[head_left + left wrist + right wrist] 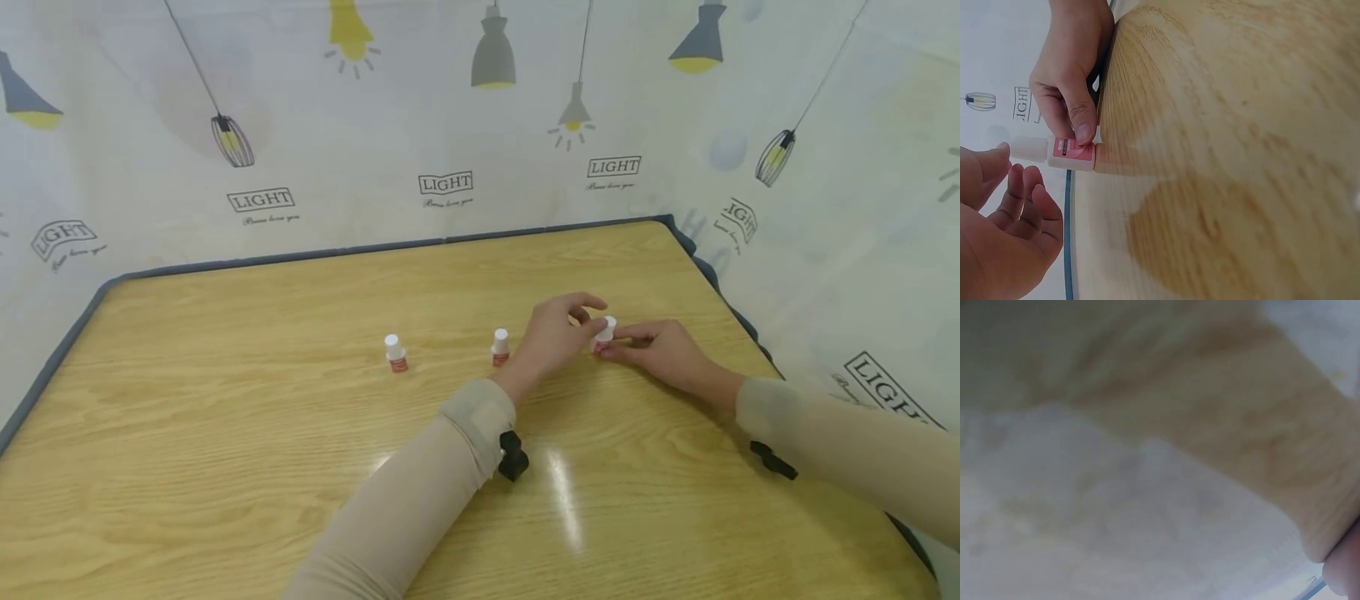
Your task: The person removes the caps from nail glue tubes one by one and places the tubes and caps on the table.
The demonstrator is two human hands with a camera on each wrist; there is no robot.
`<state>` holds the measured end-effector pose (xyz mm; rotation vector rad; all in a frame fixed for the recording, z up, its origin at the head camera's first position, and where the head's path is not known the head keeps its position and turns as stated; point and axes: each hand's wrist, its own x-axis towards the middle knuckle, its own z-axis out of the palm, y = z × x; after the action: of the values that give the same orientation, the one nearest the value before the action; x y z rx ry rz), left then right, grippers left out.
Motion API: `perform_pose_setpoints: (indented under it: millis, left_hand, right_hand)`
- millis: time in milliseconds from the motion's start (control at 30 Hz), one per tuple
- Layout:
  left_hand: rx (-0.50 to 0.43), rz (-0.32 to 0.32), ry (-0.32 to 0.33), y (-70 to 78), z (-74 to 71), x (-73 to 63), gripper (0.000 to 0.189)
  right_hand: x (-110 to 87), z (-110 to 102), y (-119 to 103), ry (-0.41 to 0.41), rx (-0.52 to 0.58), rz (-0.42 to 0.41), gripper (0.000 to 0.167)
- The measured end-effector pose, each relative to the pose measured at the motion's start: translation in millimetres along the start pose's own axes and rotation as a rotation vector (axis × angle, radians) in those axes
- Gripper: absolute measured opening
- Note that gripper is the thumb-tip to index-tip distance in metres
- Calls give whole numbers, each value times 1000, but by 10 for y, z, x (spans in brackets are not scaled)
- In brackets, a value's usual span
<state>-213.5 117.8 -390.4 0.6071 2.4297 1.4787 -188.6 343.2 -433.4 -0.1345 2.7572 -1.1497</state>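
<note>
Near the right side of the table, my right hand pinches a small white bottle low on its body, which stands upright on the wood. Its thumb lies across the pink-red label in the left wrist view. My left hand reaches in from the left, its fingertips right at the white cap; I cannot tell whether they grip it. Two similar capped bottles stand upright to the left: one bottle just behind my left wrist, another bottle farther left.
The wooden table has a dark edge trim. A pale curtain printed with lamps hangs behind it and along the sides. Black wrist straps sit at both beige sleeves. Blurred cloth fills most of the right wrist view.
</note>
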Motion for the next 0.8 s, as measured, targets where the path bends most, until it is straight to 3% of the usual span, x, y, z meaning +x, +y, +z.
perform_pose_setpoints:
  millis: [167,433,633,800]
  left_hand:
    - [-34,-6,-8,-38,0,10,30]
    - [-52,20,-98,-52,53,23,34]
    - [-25,52,-79,-42,86,60,31]
    - [-64,31,-75,-56,81,67,28]
  right_hand:
    - [15,-1,29,7,-3,-23,38]
    - [-11,2,94,21,-28,-17,41]
    - [-8,0,64,43,-25,-3,48]
    - [9,12,46,40,-21,-14,43]
